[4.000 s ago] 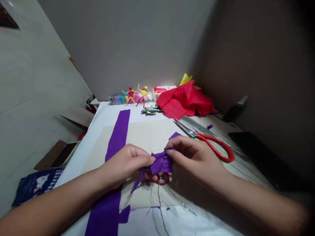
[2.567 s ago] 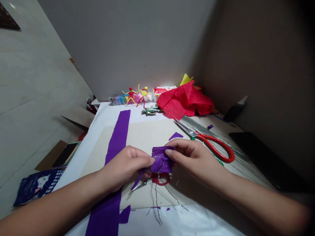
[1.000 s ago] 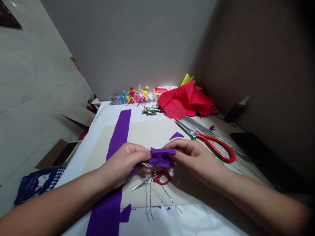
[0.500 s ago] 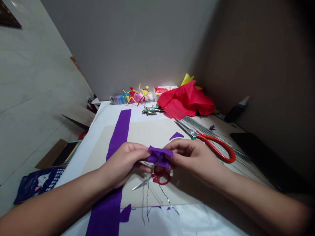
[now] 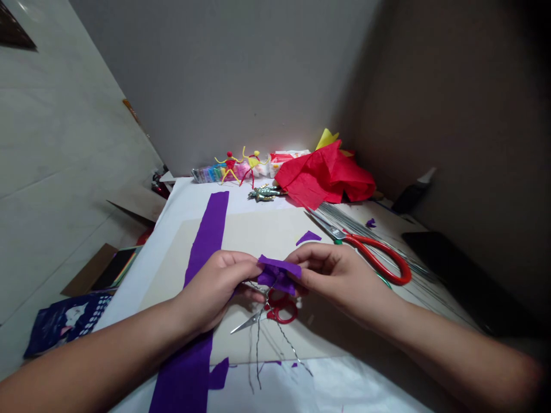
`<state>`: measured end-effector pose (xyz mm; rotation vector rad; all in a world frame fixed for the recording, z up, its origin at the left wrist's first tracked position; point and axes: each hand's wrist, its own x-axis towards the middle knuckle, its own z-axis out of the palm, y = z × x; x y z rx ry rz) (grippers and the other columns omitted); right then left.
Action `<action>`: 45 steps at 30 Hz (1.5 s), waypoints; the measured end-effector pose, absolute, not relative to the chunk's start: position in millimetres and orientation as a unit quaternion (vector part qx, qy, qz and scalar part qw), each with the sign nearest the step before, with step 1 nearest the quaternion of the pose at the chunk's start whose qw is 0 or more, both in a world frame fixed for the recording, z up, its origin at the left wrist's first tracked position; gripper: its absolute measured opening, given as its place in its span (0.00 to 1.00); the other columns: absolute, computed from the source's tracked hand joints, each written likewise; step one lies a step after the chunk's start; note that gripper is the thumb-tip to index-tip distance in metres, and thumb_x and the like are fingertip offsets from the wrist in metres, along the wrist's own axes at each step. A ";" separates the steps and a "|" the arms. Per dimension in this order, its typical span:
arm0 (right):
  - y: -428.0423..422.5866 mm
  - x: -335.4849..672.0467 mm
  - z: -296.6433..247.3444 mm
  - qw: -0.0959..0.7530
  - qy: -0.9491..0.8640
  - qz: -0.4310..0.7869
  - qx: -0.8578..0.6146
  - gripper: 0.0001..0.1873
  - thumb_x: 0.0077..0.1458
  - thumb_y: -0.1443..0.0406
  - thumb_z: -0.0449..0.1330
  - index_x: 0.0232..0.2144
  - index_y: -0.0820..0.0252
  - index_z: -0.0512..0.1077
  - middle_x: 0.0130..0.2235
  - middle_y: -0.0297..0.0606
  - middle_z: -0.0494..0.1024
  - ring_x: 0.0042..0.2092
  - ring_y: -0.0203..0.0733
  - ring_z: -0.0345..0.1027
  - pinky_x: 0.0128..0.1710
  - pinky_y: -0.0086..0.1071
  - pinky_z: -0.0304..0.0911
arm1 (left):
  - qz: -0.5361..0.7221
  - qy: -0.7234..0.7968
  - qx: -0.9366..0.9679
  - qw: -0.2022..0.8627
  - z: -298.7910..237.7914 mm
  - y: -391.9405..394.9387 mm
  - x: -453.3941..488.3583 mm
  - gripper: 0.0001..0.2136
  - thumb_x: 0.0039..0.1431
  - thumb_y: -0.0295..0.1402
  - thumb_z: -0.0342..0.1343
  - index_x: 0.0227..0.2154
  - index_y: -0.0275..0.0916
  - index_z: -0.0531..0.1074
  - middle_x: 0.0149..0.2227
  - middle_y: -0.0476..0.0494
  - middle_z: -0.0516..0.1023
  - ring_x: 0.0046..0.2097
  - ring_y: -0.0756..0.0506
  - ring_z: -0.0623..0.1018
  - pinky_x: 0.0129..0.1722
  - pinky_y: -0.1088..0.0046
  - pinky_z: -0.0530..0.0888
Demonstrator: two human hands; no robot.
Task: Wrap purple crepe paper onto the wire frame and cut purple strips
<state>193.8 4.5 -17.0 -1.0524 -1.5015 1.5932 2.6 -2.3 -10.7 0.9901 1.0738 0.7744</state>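
Left hand (image 5: 210, 289) pinched crinkled purple crepe paper (image 5: 279, 274) | right hand (image 5: 333, 275) gripped its opposite edge | thin twisted wire (image 5: 258, 350) ran below

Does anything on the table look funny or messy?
Yes! The red paper is crumpled in a heap at the back, unlike the flat purple strip. Thin wires dangle loose below the purple piece pinched between the left hand and right hand.

Passage runs between the purple strip (image 5: 205, 252) and large red scissors (image 5: 376, 258); hanging wires (image 5: 258, 355) and smaller scissors (image 5: 282, 312) obstruct below.
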 end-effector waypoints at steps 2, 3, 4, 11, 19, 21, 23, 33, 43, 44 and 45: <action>5.1 193.6 -17.2 0.349 -0.578 0.616 -0.405 0.04 0.48 0.70 0.59 0.30 0.65 0.72 0.24 0.34 0.73 0.25 0.31 0.64 0.26 0.26 0.61 | 0.352 0.475 0.438 0.677 -12.1 -2.5 2.8 0.07 0.51 0.28 0.55 0.23 0.31 0.75 0.24 0.45 0.75 0.24 0.53 0.72 0.26 0.79 0.73; 5.3 193.7 -17.5 0.350 -0.578 0.616 -0.403 0.04 0.48 0.70 0.59 0.30 0.65 0.72 0.24 0.34 0.73 0.25 0.31 0.64 0.27 0.26 0.61 | 0.354 0.474 0.436 0.678 -12.6 -2.8 2.7 0.07 0.52 0.28 0.55 0.23 0.31 0.75 0.24 0.46 0.75 0.24 0.53 0.72 0.26 0.79 0.73; 5.5 194.0 -17.8 0.351 -0.579 0.617 -0.402 0.04 0.48 0.70 0.59 0.30 0.64 0.72 0.24 0.34 0.73 0.25 0.31 0.64 0.27 0.26 0.61 | 0.355 0.472 0.435 0.680 -12.9 -3.0 2.7 0.07 0.52 0.28 0.55 0.22 0.31 0.75 0.23 0.46 0.74 0.24 0.53 0.72 0.26 0.79 0.73; 5.4 195.4 -19.0 0.361 -0.580 0.610 -0.403 0.04 0.48 0.71 0.59 0.30 0.64 0.72 0.26 0.35 0.73 0.26 0.31 0.64 0.27 0.27 0.61 | 0.354 0.468 0.421 0.692 -10.8 -2.5 3.1 0.07 0.50 0.28 0.56 0.22 0.31 0.75 0.23 0.46 0.74 0.23 0.53 0.73 0.24 0.79 0.73; 6.8 196.2 -21.2 0.364 -0.575 0.614 -0.399 0.04 0.48 0.70 0.59 0.30 0.63 0.73 0.26 0.35 0.74 0.26 0.32 0.65 0.27 0.27 0.61 | 0.339 0.441 0.438 0.706 -14.4 -1.9 1.3 0.07 0.48 0.28 0.55 0.22 0.30 0.76 0.21 0.46 0.73 0.23 0.52 0.72 0.27 0.75 0.74; 7.0 196.8 -21.7 0.362 -0.570 0.623 -0.395 0.04 0.48 0.70 0.59 0.30 0.63 0.73 0.26 0.35 0.74 0.26 0.32 0.65 0.27 0.27 0.61 | 0.320 0.443 0.446 0.709 -14.3 -1.5 1.6 0.08 0.48 0.29 0.55 0.25 0.29 0.77 0.23 0.43 0.75 0.25 0.51 0.74 0.27 0.76 0.74; 7.1 196.9 -21.9 0.355 -0.571 0.630 -0.390 0.04 0.48 0.70 0.59 0.30 0.63 0.73 0.25 0.35 0.74 0.26 0.33 0.66 0.27 0.28 0.62 | 0.304 0.452 0.452 0.706 -13.8 -1.3 2.4 0.09 0.49 0.30 0.55 0.27 0.28 0.77 0.25 0.41 0.76 0.26 0.50 0.74 0.27 0.77 0.73; 1.8 195.4 -16.4 0.382 -0.652 0.544 -0.365 0.15 0.48 0.76 0.55 0.33 0.58 0.78 0.34 0.34 0.80 0.35 0.35 0.73 0.36 0.26 0.67 | 0.285 0.469 0.467 0.693 -12.1 -2.8 3.9 0.11 0.52 0.31 0.53 0.32 0.31 0.79 0.28 0.39 0.79 0.27 0.51 0.74 0.27 0.78 0.72; 0.4 199.1 -15.6 0.359 -0.756 0.441 -0.324 0.19 0.46 0.80 0.51 0.34 0.63 0.77 0.33 0.37 0.77 0.35 0.35 0.71 0.36 0.28 0.65 | 0.299 0.488 0.452 0.684 -13.0 -3.0 4.7 0.10 0.49 0.28 0.52 0.20 0.31 0.76 0.19 0.44 0.75 0.21 0.52 0.72 0.23 0.78 0.69; 0.4 199.2 -16.1 0.360 -0.758 0.438 -0.324 0.19 0.46 0.80 0.51 0.34 0.63 0.77 0.33 0.38 0.77 0.35 0.35 0.70 0.36 0.28 0.65 | 0.299 0.487 0.451 0.686 -12.9 -3.0 4.9 0.10 0.49 0.28 0.51 0.20 0.30 0.76 0.19 0.44 0.75 0.21 0.52 0.72 0.23 0.78 0.70; 0.4 199.2 -16.6 0.361 -0.759 0.435 -0.322 0.19 0.46 0.80 0.51 0.34 0.63 0.77 0.33 0.38 0.77 0.35 0.36 0.70 0.36 0.28 0.65 | 0.299 0.485 0.449 0.688 -12.7 -3.1 5.0 0.10 0.49 0.28 0.51 0.21 0.30 0.76 0.20 0.43 0.75 0.21 0.52 0.72 0.23 0.77 0.70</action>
